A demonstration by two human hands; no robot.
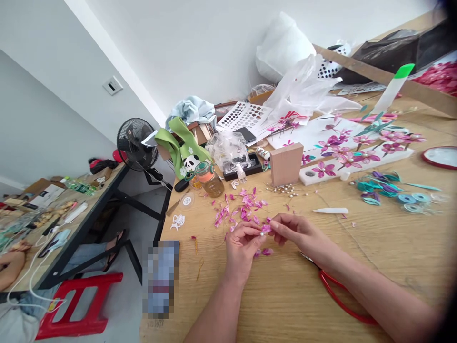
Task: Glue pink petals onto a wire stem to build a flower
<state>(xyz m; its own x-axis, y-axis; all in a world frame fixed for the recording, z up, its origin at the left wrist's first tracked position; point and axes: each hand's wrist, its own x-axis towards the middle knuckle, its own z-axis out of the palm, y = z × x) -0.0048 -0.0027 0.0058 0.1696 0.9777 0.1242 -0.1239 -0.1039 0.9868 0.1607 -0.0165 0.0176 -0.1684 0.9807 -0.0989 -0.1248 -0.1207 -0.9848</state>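
My left hand (242, 247) and my right hand (299, 233) meet over the wooden table (285, 295), fingertips pinched together on a small pink flower (265, 229) with a pearl at its centre. Two loose pink petals (263, 252) lie just below the hands. A scatter of pink petals (237, 209) lies on the table just beyond my left hand. Red-handled scissors (339, 300) lie under my right forearm.
A wooden block (286, 164), small pearls (285, 190), a white glue tube (331, 210), an amber jar (210, 181) and a foam strip with finished flowers (357, 159) stand beyond. A black fan (137, 144) and a red stool (80, 305) are at left. Another person's arm (9, 269) rests on the neighbouring table.
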